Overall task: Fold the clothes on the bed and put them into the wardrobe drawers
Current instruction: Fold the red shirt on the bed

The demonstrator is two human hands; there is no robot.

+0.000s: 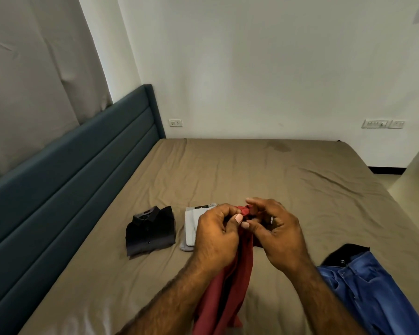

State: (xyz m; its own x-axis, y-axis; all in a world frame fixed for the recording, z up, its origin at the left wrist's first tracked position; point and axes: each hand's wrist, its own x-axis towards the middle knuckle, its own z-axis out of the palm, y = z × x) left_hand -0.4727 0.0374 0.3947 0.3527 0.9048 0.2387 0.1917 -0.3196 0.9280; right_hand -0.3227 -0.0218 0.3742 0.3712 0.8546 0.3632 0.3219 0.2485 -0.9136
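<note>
We see soft, even, fairly dim indoor light, faint shadows, sharp focus, and wide-angle bending at the edges.

The left hand (217, 234) hides the right part of the folded white cloth garment (191, 226). The blue denim jeans (373, 291) run off the frame at four o'clock.

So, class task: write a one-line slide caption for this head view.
Both hands pinch a red shirt above the bed; black shirt lies folded.

Nothing readable here tbh, the label on the folded white garment (193, 224) at 12 o'clock is just a blur.
</note>
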